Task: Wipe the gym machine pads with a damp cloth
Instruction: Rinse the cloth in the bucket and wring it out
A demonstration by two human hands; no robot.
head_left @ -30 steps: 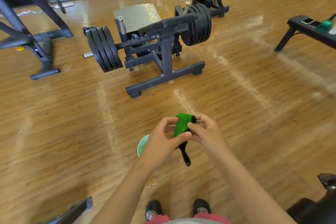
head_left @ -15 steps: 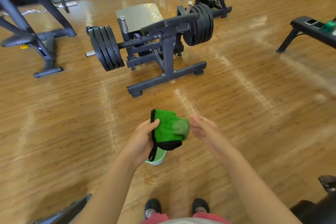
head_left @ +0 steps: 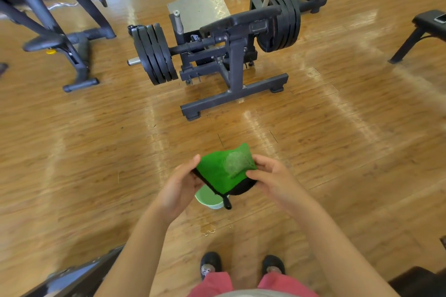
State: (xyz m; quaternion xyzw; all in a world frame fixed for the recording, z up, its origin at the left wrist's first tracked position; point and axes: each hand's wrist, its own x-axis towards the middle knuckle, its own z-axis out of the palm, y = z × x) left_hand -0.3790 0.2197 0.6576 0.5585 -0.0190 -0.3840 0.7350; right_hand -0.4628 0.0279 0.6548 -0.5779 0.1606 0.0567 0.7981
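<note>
A green cloth [head_left: 220, 172] with a black edge is spread between both hands in front of me. My left hand [head_left: 179, 184] grips its left side and my right hand [head_left: 272, 177] pinches its right side. Beneath the cloth a pale green bowl [head_left: 208, 199] stands on the wooden floor, partly hidden. Ahead stands a black plate-loaded gym machine [head_left: 231, 55] with a black pad [head_left: 237, 20] on top.
Weight plates [head_left: 154, 55] hang on both sides of the machine. A black bench frame [head_left: 55, 31] stands at the left, another bench [head_left: 427, 26] with a phone at the right edge. A small wet spot [head_left: 208, 229] lies on the floor near my feet.
The cloth was bunched between both hands, then opened out in my left hand; now my right hand has taken hold of its right side again and the cloth is spread flat.
</note>
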